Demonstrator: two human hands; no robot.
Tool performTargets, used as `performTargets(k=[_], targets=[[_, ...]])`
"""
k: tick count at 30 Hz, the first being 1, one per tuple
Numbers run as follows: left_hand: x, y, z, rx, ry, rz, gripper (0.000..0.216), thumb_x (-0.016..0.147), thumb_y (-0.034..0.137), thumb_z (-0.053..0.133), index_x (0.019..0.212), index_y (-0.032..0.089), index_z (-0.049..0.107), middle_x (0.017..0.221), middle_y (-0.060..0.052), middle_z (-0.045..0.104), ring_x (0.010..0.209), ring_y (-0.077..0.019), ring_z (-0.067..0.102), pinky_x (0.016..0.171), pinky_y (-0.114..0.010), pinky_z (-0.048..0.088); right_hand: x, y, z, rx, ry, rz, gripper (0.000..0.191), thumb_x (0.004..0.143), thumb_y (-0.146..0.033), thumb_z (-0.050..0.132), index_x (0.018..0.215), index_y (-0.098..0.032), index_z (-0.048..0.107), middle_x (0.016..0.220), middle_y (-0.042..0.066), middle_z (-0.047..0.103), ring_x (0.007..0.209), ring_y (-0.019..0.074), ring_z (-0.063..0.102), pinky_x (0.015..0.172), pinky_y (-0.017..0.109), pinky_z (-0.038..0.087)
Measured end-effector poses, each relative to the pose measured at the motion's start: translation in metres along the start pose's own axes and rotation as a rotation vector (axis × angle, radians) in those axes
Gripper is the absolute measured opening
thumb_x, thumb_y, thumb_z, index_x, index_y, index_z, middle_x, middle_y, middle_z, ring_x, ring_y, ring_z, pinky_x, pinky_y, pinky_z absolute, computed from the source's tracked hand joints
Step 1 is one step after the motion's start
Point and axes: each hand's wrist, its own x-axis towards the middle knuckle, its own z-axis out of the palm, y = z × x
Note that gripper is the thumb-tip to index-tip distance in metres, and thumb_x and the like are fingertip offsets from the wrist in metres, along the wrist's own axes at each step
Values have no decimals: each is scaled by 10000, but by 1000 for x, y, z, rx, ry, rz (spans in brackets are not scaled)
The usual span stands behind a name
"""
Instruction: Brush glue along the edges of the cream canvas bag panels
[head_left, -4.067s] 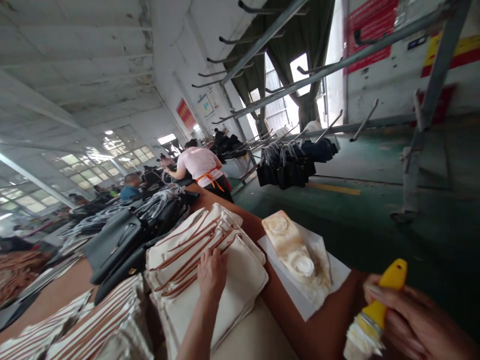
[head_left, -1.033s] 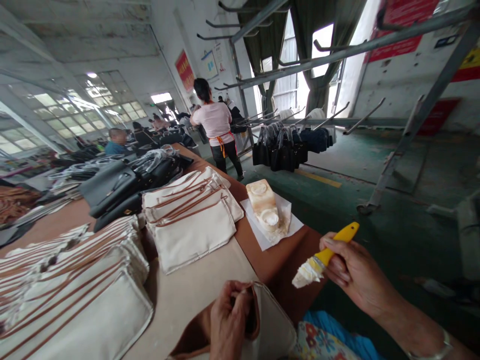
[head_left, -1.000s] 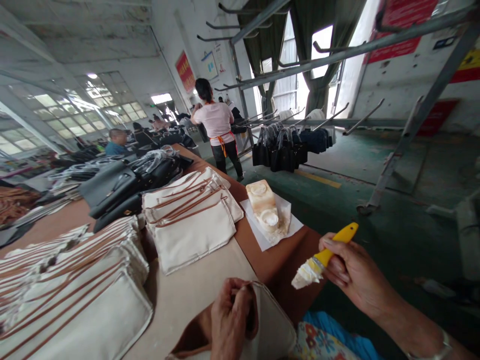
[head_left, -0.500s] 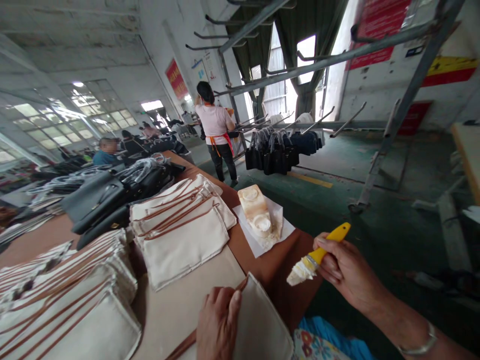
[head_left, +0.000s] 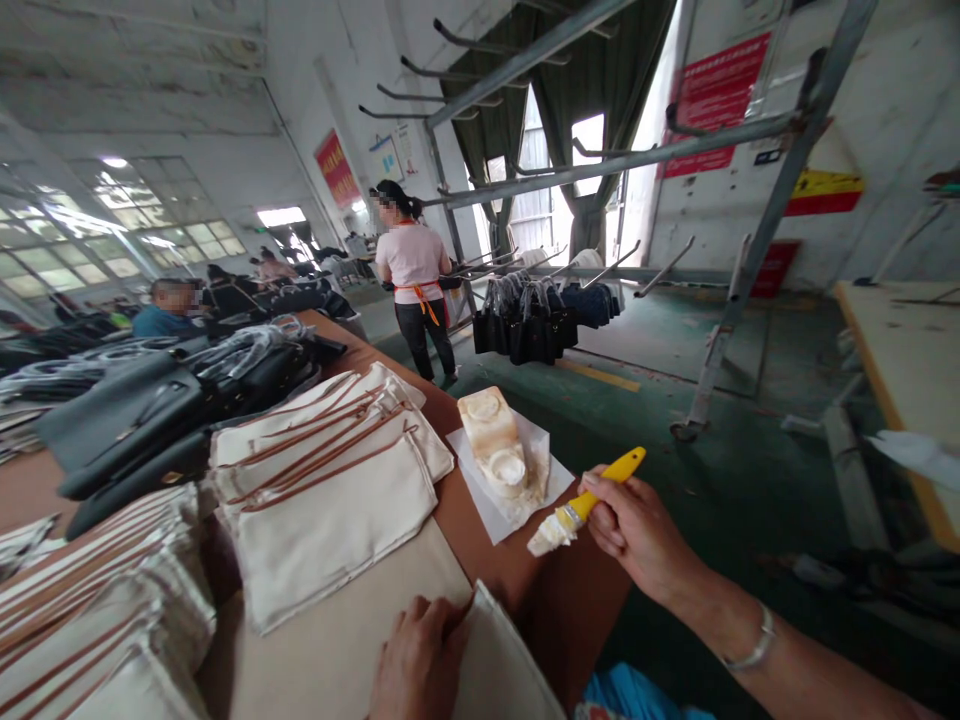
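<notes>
A small brush with a yellow handle is in my right hand, fingers closed around it. White paste coats its bristles, which point left above the brown table edge. My left hand, fingers bent, grips the upper edge of a cream fabric pouch at the bottom of the view; its fingertips are partly hidden. Between the pouches and the brush, a stained plastic container with white paste at its opening lies on a white paper sheet.
Stacked cream pouches with brown trim lie left of my hands, more pouches beyond. Black bags are piled behind them. A metal rack with hanging black bags stands ahead; a co-worker is beside it.
The view has turned slightly right, so most things sit further left. My right hand has brought the brush closer to the container and paper. My left hand stays at the pouch.
</notes>
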Motion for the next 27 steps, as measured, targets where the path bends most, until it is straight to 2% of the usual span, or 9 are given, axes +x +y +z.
performTargets(k=[2, 5, 9, 11, 14, 17, 20, 24, 27], targets=[[-7, -1, -6, 0, 25, 12, 198, 900, 268, 486, 898, 252, 683, 993, -49, 683, 980, -228, 624, 794, -304, 404, -2, 3, 4, -19, -2, 5, 313, 811, -405, 737, 772, -192, 511, 407, -119, 349, 316, 43, 234, 319, 157, 214], [-19, 0, -12, -58, 27, -30, 188, 901, 275, 460, 870, 252, 644, 931, -37, 707, 888, -227, 650, 701, -293, 388, -7, 8, 10, -39, -10, 7, 313, 812, -406, 736, 770, -190, 513, 422, -117, 353, 320, 44, 244, 320, 159, 212], [-23, -3, -9, -309, 13, -30, 158, 852, 275, 496, 777, 220, 624, 739, -22, 709, 713, -199, 649, 624, -261, 390, -16, 19, 17, -137, -69, 5, 297, 846, -429, 704, 789, -183, 548, 434, -109, 351, 339, 54, 257, 330, 171, 213], [-21, -7, -4, -506, -14, -3, 161, 818, 299, 547, 829, 199, 673, 776, -29, 732, 752, -202, 667, 661, -253, 439, -20, 26, 20, -200, -104, -16, 306, 860, -450, 687, 786, -181, 564, 439, -101, 355, 347, 63, 269, 338, 185, 224], [-19, -16, 3, -731, -78, 19, 324, 808, 390, 596, 1004, 169, 727, 925, -63, 760, 880, -236, 688, 753, -268, 494, -26, 32, 27, -262, -134, -22, 330, 838, -491, 700, 796, -181, 594, 471, -81, 393, 372, 79, 292, 351, 210, 244], [-20, -23, 9, -788, -114, 12, 417, 822, 473, 595, 1055, 160, 743, 940, -83, 755, 899, -252, 682, 751, -284, 512, -31, 31, 34, -337, -178, -29, 334, 835, -506, 694, 798, -183, 616, 504, -53, 437, 409, 106, 342, 379, 233, 282], [-21, -27, 14, -834, -143, -4, 468, 825, 522, 593, 1104, 173, 733, 972, -84, 748, 899, -246, 678, 736, -281, 520, -36, 28, 42, -419, -269, -96, 287, 882, -442, 655, 768, -183, 613, 580, -21, 499, 503, 135, 435, 464, 246, 358], [-23, -28, 17, -902, -145, 37, 457, 823, 513, 611, 1093, 167, 740, 966, -91, 729, 918, -250, 664, 776, -305, 518, -38, 32, 49, -514, -360, -187, 213, 899, -339, 634, 760, -179, 611, 667, 1, 553, 630, 170, 518, 597, 269, 416], [-26, -25, 16, -933, -140, 60, 417, 825, 491, 627, 1066, 174, 750, 952, -84, 711, 920, -240, 653, 799, -308, 507, -33, 41, 53, -571, -362, -192, 207, 915, -346, 596, 795, -177, 608, 678, 7, 572, 642, 183, 543, 614, 280, 426]])
